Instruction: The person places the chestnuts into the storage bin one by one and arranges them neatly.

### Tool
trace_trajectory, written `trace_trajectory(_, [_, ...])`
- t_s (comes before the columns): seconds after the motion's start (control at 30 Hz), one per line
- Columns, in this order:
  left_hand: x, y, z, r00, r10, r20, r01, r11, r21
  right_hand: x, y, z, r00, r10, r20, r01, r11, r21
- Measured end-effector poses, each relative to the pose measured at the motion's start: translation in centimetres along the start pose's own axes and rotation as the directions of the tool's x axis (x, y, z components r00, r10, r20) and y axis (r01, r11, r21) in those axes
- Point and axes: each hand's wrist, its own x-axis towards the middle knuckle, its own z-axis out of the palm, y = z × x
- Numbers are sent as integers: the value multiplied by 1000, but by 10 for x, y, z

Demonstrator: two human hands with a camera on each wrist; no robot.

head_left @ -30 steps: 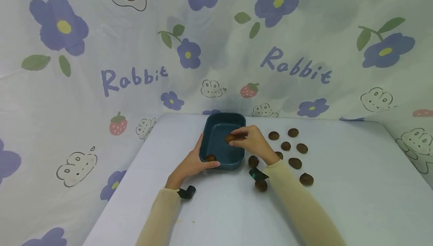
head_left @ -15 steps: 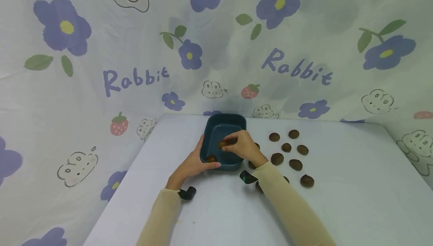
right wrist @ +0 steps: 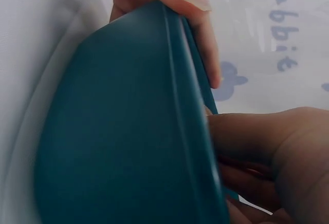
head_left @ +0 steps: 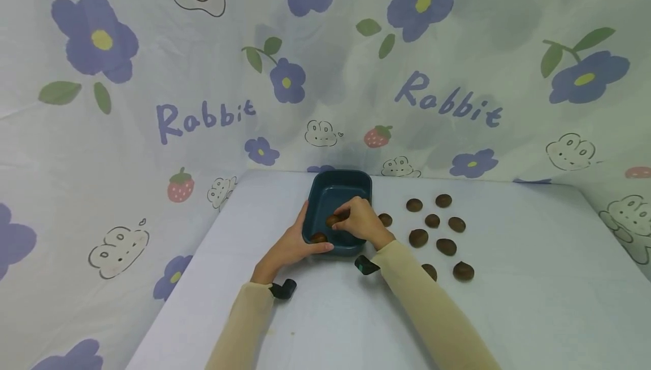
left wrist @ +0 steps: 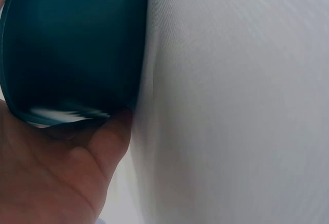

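A deep teal rectangular dish [head_left: 339,177] stands on the white table in the head view. My left hand [head_left: 289,244] grips its near left corner, thumb along the front rim and fingers against the left side. Inside the dish, my right hand [head_left: 362,222] pinches a brown chestnut [head_left: 333,221] between thumb and fingertips, low over the dish floor. Another chestnut [head_left: 319,238] lies in the near left corner by the left thumb. In the right wrist view, the dish wall [right wrist: 118,126] hides the right fingertips and the held chestnut. The left wrist view shows the left palm [left wrist: 51,172] against the dish.
Several loose chestnuts [head_left: 419,238] lie scattered on the table [head_left: 529,279] right of the dish, one [head_left: 385,220] close beside its right wall. The right forearm [head_left: 432,302] passes near others. A patterned cloth [head_left: 335,76] hangs behind the table's far edge.
Over the dish, my right hand has moved left and lower with the chestnut, from above the right side to near the middle. The left hand keeps its grip on the corner.
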Motion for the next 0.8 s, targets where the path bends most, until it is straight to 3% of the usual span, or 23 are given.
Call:
trace_trajectory(0.23, [0, -1, 0, 1000, 0, -4, 0, 1000, 5, 4, -2, 5, 998, 52, 25, -50, 997, -55])
trace_trajectory(0.63, [0, -1, 0, 1000, 19, -1, -19, 1000, -10, 12, -3, 15, 995, 53, 82, -42, 991, -129])
trace_trajectory(0.8, [0, 0, -1, 999, 39, -1, -39, 999, -18, 17, 0, 23, 996, 50, 72, -41, 991, -125])
